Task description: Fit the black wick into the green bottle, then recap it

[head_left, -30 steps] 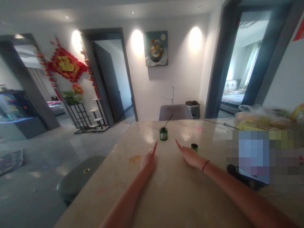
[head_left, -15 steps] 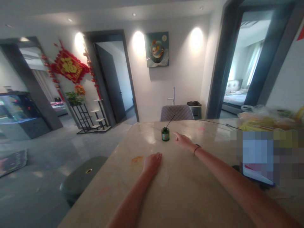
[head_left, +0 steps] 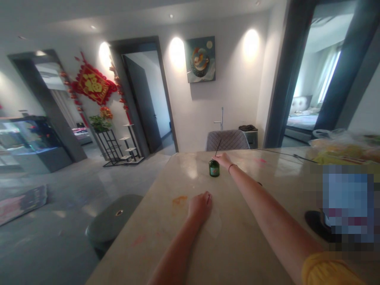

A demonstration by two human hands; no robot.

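Observation:
A small green glass bottle [head_left: 214, 170] with a pale label stands upright on the table. A thin dark stick [head_left: 219, 146] rises at a slant from its mouth, like the reed of a scent diffuser. At the bottle's neck, the fingers of my right hand [head_left: 224, 160] are pinched together around the foot of the stick and hide the bottle's mouth. My left hand [head_left: 200, 205] rests on the tabletop nearer to me, its fingers curled in, with nothing visible in them. It lies apart from the bottle.
The pale stone table [head_left: 231, 237] carries a blurred-out screen [head_left: 346, 198] on a dark stand at right and plastic bags [head_left: 341, 148] behind it. A cable runs along the far edge. A grey chair [head_left: 227, 140] stands beyond; a green stool [head_left: 114, 217] stands at left.
My right hand has gone from pointing beside the bottle to closing at its neck around the stick. The stick leans less. My left hand stays on the table; the view has shifted slightly.

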